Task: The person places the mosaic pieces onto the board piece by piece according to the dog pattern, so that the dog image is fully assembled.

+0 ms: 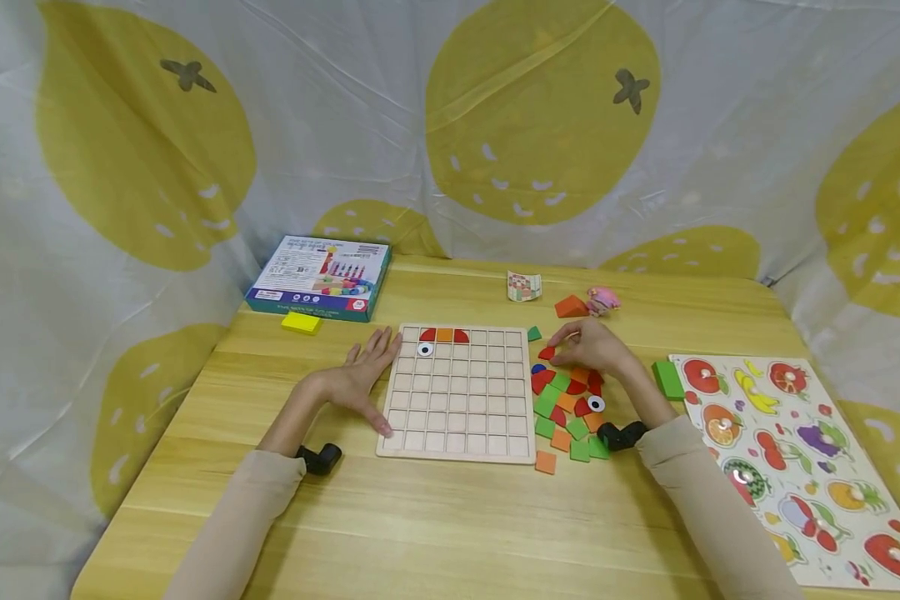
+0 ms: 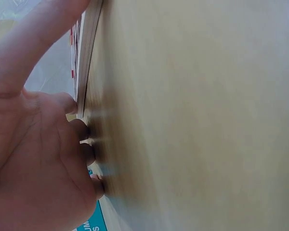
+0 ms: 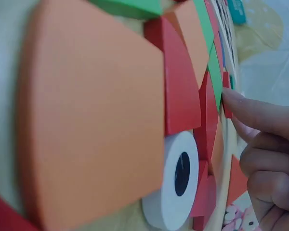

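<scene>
A wooden grid board (image 1: 450, 392) lies on the table. In its top row sit two red quarter-round pieces with an orange square (image 1: 445, 335) between them, and below is a white round eye piece (image 1: 425, 350). My left hand (image 1: 356, 379) rests at the board's left edge, thumb and fingers spread. To the right of the board, my right hand (image 1: 588, 343) pinches a small red piece (image 1: 547, 353) between thumb and fingertip, also visible in the right wrist view. Beneath and in front of it lies a loose pile of green, orange and red pieces (image 1: 551, 406).
A boxed set (image 1: 318, 279) stands at the back left with a yellow block (image 1: 302, 323) before it. Behind the pile are a paper card (image 1: 524, 287), an orange wedge (image 1: 571, 307) and a pink figure (image 1: 603, 301). A green block (image 1: 667, 380) and fruit puzzle (image 1: 787, 442) lie right.
</scene>
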Demonstrator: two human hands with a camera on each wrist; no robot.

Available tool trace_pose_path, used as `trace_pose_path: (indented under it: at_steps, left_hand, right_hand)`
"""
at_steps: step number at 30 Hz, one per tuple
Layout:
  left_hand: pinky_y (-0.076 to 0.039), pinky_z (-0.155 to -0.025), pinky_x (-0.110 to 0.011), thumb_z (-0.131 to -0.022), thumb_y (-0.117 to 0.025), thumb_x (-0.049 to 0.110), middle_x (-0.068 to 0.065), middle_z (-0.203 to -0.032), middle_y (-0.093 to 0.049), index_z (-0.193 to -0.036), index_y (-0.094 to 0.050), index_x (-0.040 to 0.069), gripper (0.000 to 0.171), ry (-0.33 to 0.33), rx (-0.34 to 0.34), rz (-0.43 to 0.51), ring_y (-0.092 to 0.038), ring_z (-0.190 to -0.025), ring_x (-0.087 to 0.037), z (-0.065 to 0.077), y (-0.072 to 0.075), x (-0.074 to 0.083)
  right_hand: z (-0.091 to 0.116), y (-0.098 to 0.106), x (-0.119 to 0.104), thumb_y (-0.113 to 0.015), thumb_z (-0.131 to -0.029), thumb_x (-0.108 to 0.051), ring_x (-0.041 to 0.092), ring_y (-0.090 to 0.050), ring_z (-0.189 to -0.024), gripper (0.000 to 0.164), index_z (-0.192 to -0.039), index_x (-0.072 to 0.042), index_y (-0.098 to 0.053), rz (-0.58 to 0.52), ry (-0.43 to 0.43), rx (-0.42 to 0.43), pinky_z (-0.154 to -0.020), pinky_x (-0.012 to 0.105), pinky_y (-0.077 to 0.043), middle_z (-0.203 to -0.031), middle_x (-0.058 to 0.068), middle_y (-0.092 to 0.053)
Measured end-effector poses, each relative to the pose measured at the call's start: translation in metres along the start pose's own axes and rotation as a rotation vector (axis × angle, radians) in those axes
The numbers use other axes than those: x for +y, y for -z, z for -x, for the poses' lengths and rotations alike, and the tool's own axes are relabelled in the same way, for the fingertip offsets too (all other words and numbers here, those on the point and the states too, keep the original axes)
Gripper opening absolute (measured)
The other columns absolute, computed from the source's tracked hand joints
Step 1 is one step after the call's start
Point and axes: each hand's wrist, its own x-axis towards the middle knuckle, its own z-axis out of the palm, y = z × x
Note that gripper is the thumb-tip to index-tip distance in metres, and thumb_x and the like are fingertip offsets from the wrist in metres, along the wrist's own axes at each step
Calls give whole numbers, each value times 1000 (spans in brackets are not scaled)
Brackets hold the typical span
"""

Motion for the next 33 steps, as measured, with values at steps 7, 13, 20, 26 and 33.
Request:
trace_pose_path:
  at_steps: [7,13,20,26,33]
  left_hand:
    - [9,-117,-65,-56,-86,59,-19,-158,26,-153,16,8,150,-1,3,-2,22,-147,-39,1,0,0]
    - [9,-116,-65,-56,-86,58,-19,-158,26,-153,17,7,150,-11,-1,-4,22,-147,-40,-3,-1,-1]
    - [10,-116,-65,-57,-86,58,-18,-159,25,-153,16,8,148,-12,-5,6,22,-147,-40,-5,-2,1]
    - [11,-117,-64,-56,-86,57,-16,-159,26,-153,16,9,149,-2,-11,8,23,-147,-37,-3,-1,3]
    - [11,-117,-64,-56,-85,59,-16,-159,26,-153,16,10,149,10,-10,4,23,-147,-37,-2,-1,-1]
  right_hand:
    - [-2,-10,-27,-75,-84,-19,12,-21,-47,25,-105,-5,-70,-14,104,25,-47,25,-27,-52,-5,-25]
    - [-25,-57,-80,-77,-82,-17,13,-20,-51,23,-104,-10,-73,-98,156,-14,-52,26,-26,-53,-5,-23]
    - [-60,-115,-124,-80,-79,-12,11,-31,-52,22,-99,-5,-74,-85,194,-35,-49,22,-27,-56,-2,-42]
    - [-73,-136,-136,-82,-75,-10,12,-44,-60,22,-95,-5,-75,-8,187,1,-52,20,-36,-71,3,-60]
    - [-79,-140,-138,-83,-74,-11,13,-47,-66,22,-95,-9,-77,1,178,4,-55,21,-38,-82,5,-68]
